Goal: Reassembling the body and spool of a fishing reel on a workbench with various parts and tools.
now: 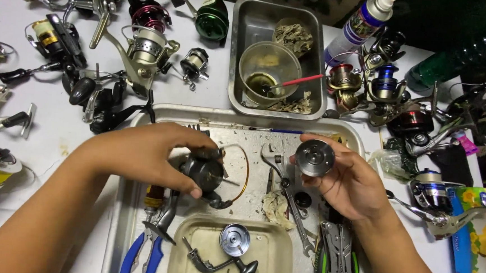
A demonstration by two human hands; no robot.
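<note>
My left hand (146, 153) grips a dark fishing reel body (204, 173) with a thin bail wire curving off its right side, held over a large metal tray (243, 132). My right hand (347, 182) holds a round silver metal spool (314, 157) by its edges, face toward me, a little to the right of the reel body. Between the two hands a wrench (284, 189) lies on the tray beside a crumpled rag (275, 207).
A smaller tray (192, 237) near me holds a silver disc (234, 239) and a crank handle (218, 263). Blue pliers (143, 254) and a multi-tool (336, 260) lie alongside. A deep metal pan (250, 19) with a plastic cup (269, 68) stands behind. Several reels crowd both sides; a spray bottle (362, 23) stands at the back.
</note>
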